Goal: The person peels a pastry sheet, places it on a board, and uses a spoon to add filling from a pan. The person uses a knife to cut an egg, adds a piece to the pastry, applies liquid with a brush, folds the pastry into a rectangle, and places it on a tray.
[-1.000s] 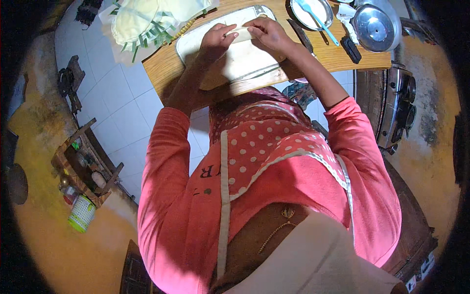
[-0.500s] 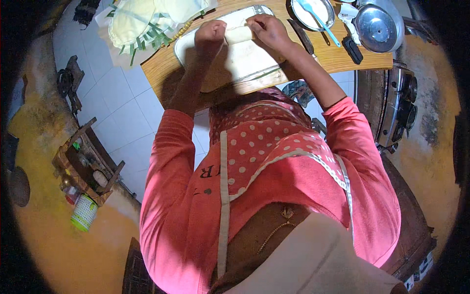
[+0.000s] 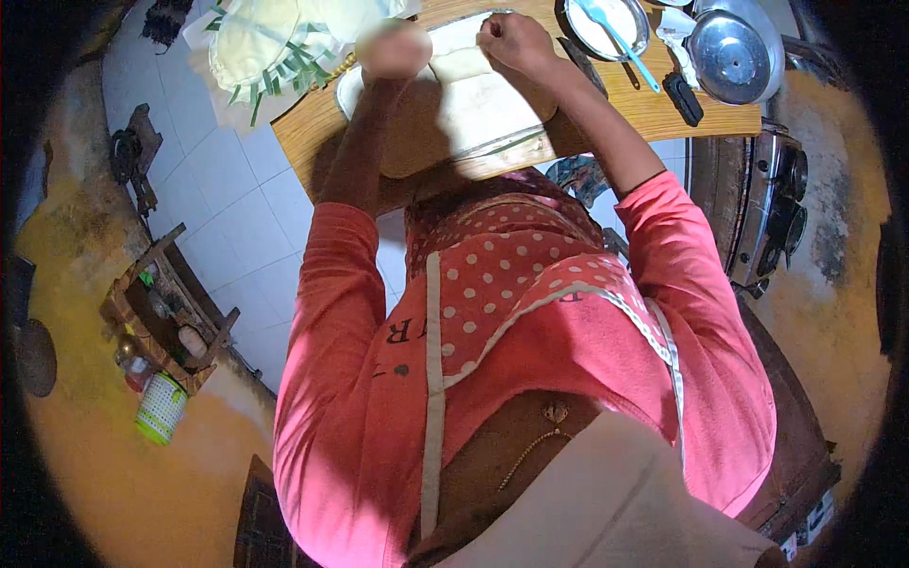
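Observation:
A pale folded piece of dough (image 3: 461, 64) lies on a white board (image 3: 492, 118) at the table's near edge. My left hand (image 3: 394, 49) is at the dough's left end, smeared, so its fingers cannot be made out. Beyond the dough's right end is my right hand (image 3: 519, 44), its fingers curled together by the board's far edge. Whatever they may pinch is hidden.
Flat pale sheets (image 3: 260, 47) with green strips lie on the left. To the right are a dark knife (image 3: 581, 66), a bowl of white stuff (image 3: 615, 30) with a blue spatula (image 3: 622, 47), a black object (image 3: 683, 98) and a metal pot lid (image 3: 729, 57).
Both hands have come off the dough's ends. The left moved outward and farther away; the right moved up and to the right. The dough now lies flatter and more exposed.

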The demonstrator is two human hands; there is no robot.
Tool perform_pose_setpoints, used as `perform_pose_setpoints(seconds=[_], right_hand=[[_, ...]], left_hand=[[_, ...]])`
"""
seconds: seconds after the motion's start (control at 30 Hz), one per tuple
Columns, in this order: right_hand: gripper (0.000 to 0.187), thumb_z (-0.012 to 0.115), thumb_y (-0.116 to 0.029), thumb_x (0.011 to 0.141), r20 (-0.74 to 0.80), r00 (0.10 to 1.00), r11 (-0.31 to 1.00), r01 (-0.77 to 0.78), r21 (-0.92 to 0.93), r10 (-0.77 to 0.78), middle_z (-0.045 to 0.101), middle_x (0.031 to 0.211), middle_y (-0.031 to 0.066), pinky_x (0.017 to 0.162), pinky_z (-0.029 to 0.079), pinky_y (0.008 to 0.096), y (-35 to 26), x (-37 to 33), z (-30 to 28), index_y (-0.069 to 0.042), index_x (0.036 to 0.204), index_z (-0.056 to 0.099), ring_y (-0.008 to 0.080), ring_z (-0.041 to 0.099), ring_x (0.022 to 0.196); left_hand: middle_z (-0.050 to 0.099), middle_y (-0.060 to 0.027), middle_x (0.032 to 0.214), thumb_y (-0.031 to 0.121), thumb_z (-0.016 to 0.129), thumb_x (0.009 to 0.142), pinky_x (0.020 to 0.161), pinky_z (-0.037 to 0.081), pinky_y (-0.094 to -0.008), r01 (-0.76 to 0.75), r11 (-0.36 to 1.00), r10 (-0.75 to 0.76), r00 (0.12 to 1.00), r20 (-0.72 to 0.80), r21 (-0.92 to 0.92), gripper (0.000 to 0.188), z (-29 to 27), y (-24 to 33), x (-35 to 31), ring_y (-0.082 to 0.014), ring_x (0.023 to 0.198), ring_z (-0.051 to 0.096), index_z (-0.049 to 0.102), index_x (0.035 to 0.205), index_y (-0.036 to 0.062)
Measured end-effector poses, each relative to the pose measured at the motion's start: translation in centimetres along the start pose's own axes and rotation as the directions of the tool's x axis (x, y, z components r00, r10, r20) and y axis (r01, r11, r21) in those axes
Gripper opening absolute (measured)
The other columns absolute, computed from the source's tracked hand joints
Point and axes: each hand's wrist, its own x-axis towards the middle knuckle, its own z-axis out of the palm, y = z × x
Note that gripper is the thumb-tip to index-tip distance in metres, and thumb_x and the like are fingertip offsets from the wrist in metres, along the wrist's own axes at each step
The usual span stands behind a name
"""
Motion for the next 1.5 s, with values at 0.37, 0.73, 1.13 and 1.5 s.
perform_pose_setpoints(seconds=[0.37, 0.73, 1.13, 1.5], right_hand=[[0.024, 0.055, -0.025, 0.079, -0.042, 0.999, 0.997, 0.005, 0.076, -0.002, 0.065, 0.087, 0.0185, 0.074, 0.049, 0.0448, -0.2, -0.5, -1.0, -0.007, 0.088, 0.067, 0.0359, 0.062, 0.083], [0.04, 0.066, -0.009, 0.068, -0.395, 0.905, 0.891, -0.043, -0.451, -0.157, 0.064, 0.092, 0.0144, 0.079, 0.046, 0.0441, 9.4, -7.3, -9.8, -0.012, 0.108, 0.063, 0.032, 0.058, 0.092], [0.036, 0.063, -0.012, 0.077, -0.295, 0.955, 0.945, -0.08, -0.317, -0.018, 0.063, 0.092, 0.0146, 0.074, 0.049, 0.0422, 10.1, -8.9, -12.2, -0.015, 0.113, 0.063, 0.0329, 0.062, 0.087], [0.018, 0.059, -0.014, 0.074, 0.064, 0.892, 0.824, 0.44, -0.357, -0.448, 0.061, 0.083, 0.0117, 0.067, 0.051, 0.0391, -0.7, -3.6, -7.8, -0.009, 0.09, 0.066, 0.0307, 0.063, 0.079]], left_hand=[[0.066, -0.0132, 0.089, 0.011, 0.056, 0.081, 0.074, 0.051, -0.0382, -0.606, 0.711, 0.682, 0.718, -0.138, 0.358, 0.019, 1.1, 0.6, -1.6, -0.0313, 0.083, 0.064, 0.061, 0.098, 0.0055], [0.047, -0.0174, 0.127, 0.003, 0.06, 0.077, 0.102, 0.035, -0.046, -0.761, 0.587, 0.779, 0.624, 0.061, 0.277, 0.045, 3.3, 1.9, -7.8, -0.0339, 0.119, 0.045, 0.047, 0.12, 0.0004], [0.038, -0.0173, 0.137, 0.013, 0.067, 0.075, 0.106, 0.03, -0.0497, -0.731, 0.602, 0.726, 0.668, 0.161, 0.321, 0.057, 2.5, 3.4, -9.8, -0.0364, 0.126, 0.037, 0.047, 0.126, 0.0007], [0.042, -0.0175, 0.134, 0.014, 0.068, 0.073, 0.105, 0.03, -0.0476, -0.741, 0.588, 0.735, 0.657, 0.169, 0.324, 0.055, 2.8, 3.0, -9.8, -0.0335, 0.125, 0.036, 0.051, 0.124, 0.0013]])
